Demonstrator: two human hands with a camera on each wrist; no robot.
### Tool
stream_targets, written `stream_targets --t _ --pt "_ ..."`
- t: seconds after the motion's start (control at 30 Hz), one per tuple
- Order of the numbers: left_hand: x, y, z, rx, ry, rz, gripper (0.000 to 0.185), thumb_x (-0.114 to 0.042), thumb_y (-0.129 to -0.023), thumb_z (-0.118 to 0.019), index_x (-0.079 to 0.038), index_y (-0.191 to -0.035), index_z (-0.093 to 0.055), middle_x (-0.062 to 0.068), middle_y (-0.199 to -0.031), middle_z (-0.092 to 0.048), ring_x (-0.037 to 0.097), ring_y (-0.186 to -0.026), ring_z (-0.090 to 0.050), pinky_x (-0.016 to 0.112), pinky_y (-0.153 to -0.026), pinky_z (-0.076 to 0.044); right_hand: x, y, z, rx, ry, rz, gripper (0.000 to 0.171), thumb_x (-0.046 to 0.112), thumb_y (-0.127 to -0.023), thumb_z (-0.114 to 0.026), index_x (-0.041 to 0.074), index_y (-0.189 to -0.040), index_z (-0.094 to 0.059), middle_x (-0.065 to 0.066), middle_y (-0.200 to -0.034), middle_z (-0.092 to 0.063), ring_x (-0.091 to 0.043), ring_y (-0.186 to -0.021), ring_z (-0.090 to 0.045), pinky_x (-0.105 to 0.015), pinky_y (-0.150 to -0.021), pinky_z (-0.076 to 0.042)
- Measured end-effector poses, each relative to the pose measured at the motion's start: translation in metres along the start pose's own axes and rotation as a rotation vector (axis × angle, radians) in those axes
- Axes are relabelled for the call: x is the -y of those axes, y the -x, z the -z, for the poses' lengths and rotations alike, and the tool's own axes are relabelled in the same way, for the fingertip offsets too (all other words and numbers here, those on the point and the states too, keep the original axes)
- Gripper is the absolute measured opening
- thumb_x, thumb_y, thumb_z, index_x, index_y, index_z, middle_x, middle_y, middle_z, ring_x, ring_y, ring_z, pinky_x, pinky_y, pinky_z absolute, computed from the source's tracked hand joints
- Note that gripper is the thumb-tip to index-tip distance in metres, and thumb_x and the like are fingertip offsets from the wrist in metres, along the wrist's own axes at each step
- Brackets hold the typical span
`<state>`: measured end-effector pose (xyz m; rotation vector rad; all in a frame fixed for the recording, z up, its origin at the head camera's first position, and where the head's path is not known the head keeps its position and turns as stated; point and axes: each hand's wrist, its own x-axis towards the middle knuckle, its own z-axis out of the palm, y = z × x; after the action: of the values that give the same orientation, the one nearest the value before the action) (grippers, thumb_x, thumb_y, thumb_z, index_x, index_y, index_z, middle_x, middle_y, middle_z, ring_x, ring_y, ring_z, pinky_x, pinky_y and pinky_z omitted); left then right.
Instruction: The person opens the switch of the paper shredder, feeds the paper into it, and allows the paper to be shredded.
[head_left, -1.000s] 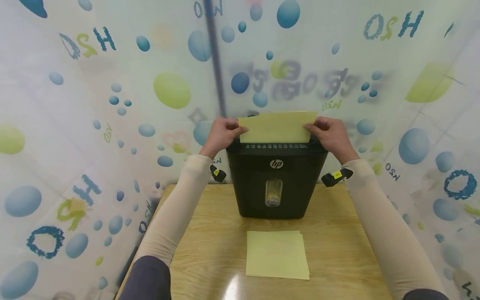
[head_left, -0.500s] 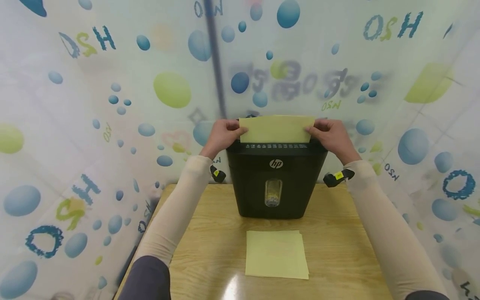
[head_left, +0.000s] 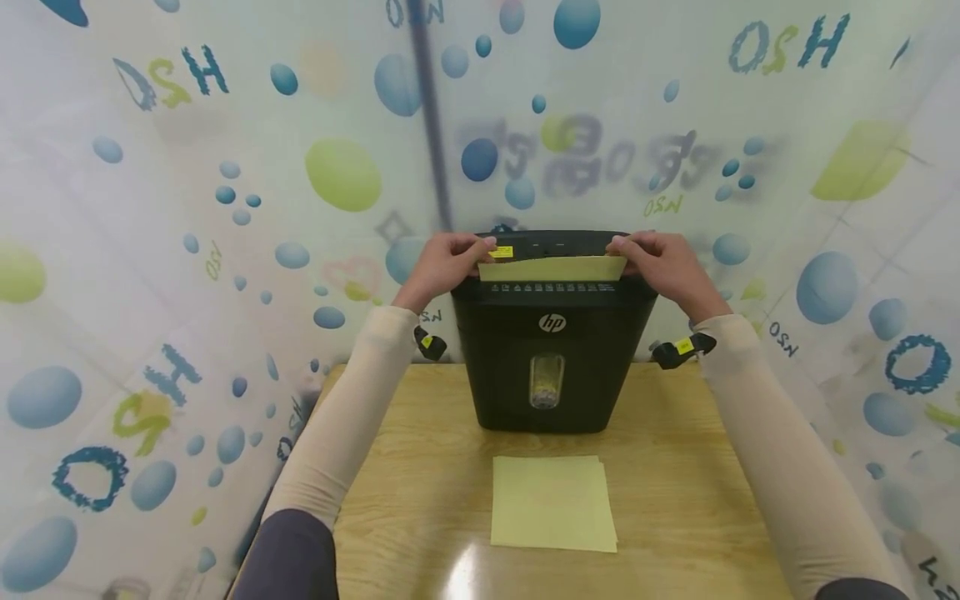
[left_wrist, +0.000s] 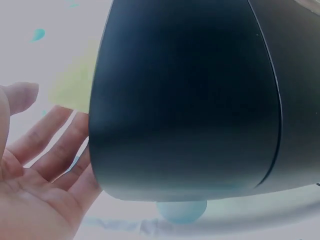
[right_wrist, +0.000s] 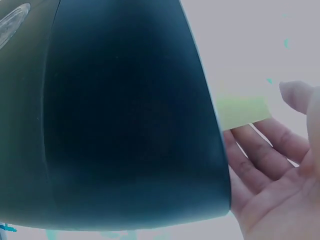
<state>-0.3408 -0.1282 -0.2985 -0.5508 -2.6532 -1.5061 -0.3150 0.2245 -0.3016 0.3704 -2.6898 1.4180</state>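
At the shredder slot: yellow sheet [head_left: 552,268] stood upright in the feed slot of the black shredder [head_left: 552,350], only a low strip showing above the top edge.
Left hand: left hand [head_left: 444,265] was at the sheet's left end on the shredder top; the wrist view showed fingers [left_wrist: 55,150] fairly straight beside the housing, so no firm pinch could be confirmed.
Right hand: right hand [head_left: 662,262] sat likewise at the right end, fingers [right_wrist: 260,150] extended; the two hands were well apart, one per corner.
Step in hand, judged: feeding. Both ends should be kept level and the sheet square to the slot, with light guidance only and fingertips kept above the opening.
Materials: sheet thin, matte, flat-edged; shredder smooth, hard plastic with rounded sides and a small clear window [head_left: 546,383] in front.
Tabletop: pale wood-grain tabletop [head_left: 390,467], glossy near the front, carried a neat stack of yellow sheets [head_left: 553,503] before the shredder.
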Motion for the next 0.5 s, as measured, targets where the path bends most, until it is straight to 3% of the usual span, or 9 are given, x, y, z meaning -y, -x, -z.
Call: stream_targets --t 0.23,0.4,0.5 --pt "0.001 0.004 0.003 0.0 -0.005 -0.013 0.05 -0.054 -0.101 -0.059 -0.015 -0.131 -0.07 0.006 -0.118 -0.074 0.017 -0.108 -0.07 0.036 -0.096 -0.058 -0.002 0.004 0.002 0.039 0.001 0.059 0.06 0.058 -0.103 -0.05 0.013 -0.139 -0.062 -0.013 -0.139 -0.065 -0.028 -0.125 -0.062 -0.047 -0.111 -0.047" --pt "0.005 0.011 0.006 -0.009 -0.079 -0.033 0.05 -0.061 -0.098 -0.059 -0.026 -0.132 -0.069 -0.002 -0.127 -0.07 0.015 -0.109 -0.067 0.041 -0.098 -0.055 -0.006 0.012 0.004 0.039 0.017 0.118 0.054 0.053 -0.105 -0.051 0.016 -0.142 -0.06 -0.011 -0.142 -0.062 -0.03 -0.127 -0.06 -0.053 -0.115 -0.041" --pt "0.009 0.017 0.006 -0.012 -0.093 -0.059 0.052 -0.063 -0.096 -0.06 -0.029 -0.136 -0.065 -0.003 -0.137 -0.065 0.019 -0.121 -0.063 0.045 -0.104 -0.051 -0.009 0.018 0.005 0.034 0.015 0.16 0.049 0.046 -0.105 -0.055 0.016 -0.144 -0.059 -0.01 -0.146 -0.058 -0.029 -0.13 -0.057 -0.056 -0.118 -0.037"
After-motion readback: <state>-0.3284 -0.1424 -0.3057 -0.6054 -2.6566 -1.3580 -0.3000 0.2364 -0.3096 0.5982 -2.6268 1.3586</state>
